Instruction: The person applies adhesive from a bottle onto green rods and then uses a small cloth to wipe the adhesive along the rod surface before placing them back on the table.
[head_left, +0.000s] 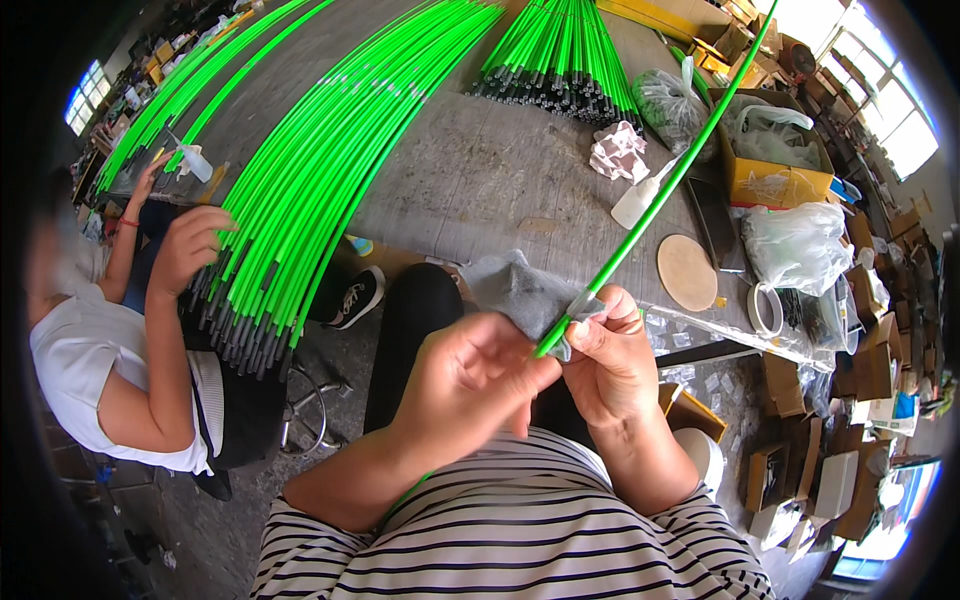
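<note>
While the person sits at the grey table (450,190), a long green rod (655,205) slants from the top right of the view down to both hands, over the lap and in front of a striped shirt (520,510). The left hand (465,375) holds the rod low down, with its thumb and bent fingers around it. The right hand (610,365) is just beside it, higher on the rod, and its thumb and fingertips pinch a grey cloth (520,290) against the rod. The cloth sticks out to the left, over the table edge. A big bunch (340,150) of green rods with dark tips lies on the left of the table, and a second bunch (560,50) lies at the far side. Pale marks show across the big bunch, too small to read. To the right are a white bottle (637,200), crumpled paper (618,153), a tan disc (687,272), a white ring (765,310) and a plastic bag (797,245). The yellow box (780,185) has faint marks on its front that I cannot read. On the left sits a co-worker (120,370) in a white top. One bent hand (190,245) of theirs is at the big bunch; I cannot tell if it grips.
</note>
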